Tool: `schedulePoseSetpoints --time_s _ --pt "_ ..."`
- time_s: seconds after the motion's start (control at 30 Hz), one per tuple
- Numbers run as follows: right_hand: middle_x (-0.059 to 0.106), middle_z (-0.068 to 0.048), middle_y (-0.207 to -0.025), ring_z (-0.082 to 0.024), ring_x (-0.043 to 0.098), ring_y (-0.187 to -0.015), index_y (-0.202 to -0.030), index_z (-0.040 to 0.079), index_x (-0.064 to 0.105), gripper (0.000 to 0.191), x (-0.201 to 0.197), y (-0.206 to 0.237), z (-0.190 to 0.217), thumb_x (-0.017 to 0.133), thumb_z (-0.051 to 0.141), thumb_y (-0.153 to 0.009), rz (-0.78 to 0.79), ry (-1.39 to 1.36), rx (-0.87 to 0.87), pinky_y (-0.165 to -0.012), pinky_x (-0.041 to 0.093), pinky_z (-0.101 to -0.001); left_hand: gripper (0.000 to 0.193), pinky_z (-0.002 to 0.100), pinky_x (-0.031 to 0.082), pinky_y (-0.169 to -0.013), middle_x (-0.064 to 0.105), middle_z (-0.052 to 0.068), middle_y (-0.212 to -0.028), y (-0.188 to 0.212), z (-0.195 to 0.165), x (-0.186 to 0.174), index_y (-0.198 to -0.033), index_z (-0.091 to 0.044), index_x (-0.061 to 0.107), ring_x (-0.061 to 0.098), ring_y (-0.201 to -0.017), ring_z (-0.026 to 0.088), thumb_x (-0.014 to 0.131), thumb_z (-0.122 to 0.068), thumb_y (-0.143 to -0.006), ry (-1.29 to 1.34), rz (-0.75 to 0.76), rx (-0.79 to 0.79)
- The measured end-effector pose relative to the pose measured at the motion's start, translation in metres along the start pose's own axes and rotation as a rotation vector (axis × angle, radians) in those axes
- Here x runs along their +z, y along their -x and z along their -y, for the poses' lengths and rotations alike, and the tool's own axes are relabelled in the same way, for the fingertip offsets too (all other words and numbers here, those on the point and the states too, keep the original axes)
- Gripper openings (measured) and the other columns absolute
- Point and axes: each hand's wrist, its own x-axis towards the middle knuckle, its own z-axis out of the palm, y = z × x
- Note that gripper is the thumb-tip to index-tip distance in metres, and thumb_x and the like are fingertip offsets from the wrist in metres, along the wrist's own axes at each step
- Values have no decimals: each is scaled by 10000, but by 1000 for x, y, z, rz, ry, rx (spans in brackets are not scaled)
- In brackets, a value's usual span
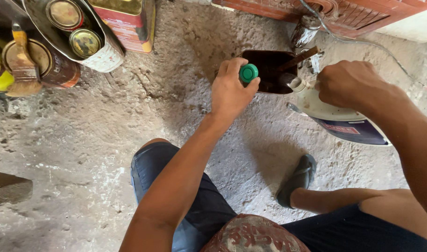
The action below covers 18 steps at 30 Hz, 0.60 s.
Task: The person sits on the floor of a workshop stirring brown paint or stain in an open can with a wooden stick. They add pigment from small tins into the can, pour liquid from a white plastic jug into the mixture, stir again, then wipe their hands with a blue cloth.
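Observation:
My left hand (229,88) pinches a small green screw cap (248,73) between thumb and fingers. My right hand (348,84) grips the handle of a white plastic jerrycan (337,116) with a blue label, tipped so its spout (295,83) points into a cut-open rectangular tin (269,70) of dark brown liquid. A stick (299,58) stands in that tin. The jerrycan's handle is hidden under my fingers.
Several paint tins (85,42) and a worn brush (22,60) stand at the top left, with a square red-and-yellow can (129,23) behind them. A small dark bottle (304,30) stands by a red carved panel (358,14). My sandalled foot (297,179) rests on the rough concrete floor.

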Motion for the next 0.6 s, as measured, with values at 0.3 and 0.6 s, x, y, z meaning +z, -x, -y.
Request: schedulePoseSetpoints --time_s 0.3,0.6 --pt "780 -209 -948 -339 752 -817 -1019 83 795 312 -6 2 5 544 269 -1023 16 4 -3 -851 576 -481 489 460 566 -850 650 169 -1156 1 -4 2 -1186 -84 613 678 -1028 384 853 -216 -781 -3 29 -32" --pt "750 -162 -836 -267 743 -700 -972 55 786 362 -4 2 6 516 274 -1072 80 37 13 -724 634 -423 494 440 592 -798 647 189 -1175 -1 -4 -1 -1197 -79 605 705 -981 372 838 -225 -787 -14 32 -28"
